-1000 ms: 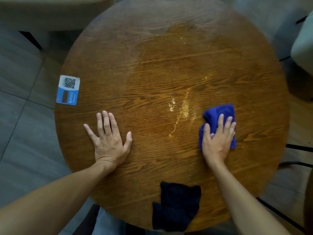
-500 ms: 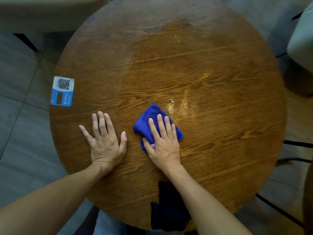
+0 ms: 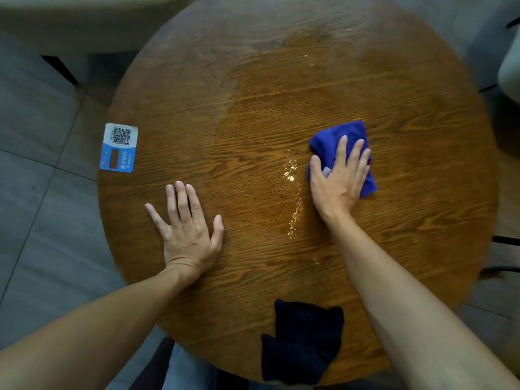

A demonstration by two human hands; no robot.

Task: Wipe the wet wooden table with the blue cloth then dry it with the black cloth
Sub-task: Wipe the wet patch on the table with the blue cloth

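Round wooden table: brown grain, wet sheen across middle, glinting streak of water near centre. Blue cloth: crumpled, flat on tabletop right of centre, just right of streak, partly covered from above. Black cloth: bunched, at near edge, draped partly over rim, well apart from blue cloth.

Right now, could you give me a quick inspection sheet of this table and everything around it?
Surface: round wooden table, wet sheen and shiny streaks mid-table.
Job's things: blue cloth pressed under right hand; black cloth on near edge, untouched.
Clutter: QR code card at left edge.
Hands: left hand flat on wood; right hand spread on blue cloth.
Cables: nothing seen.
Surroundings: grey tiled floor, pale seats partly visible.
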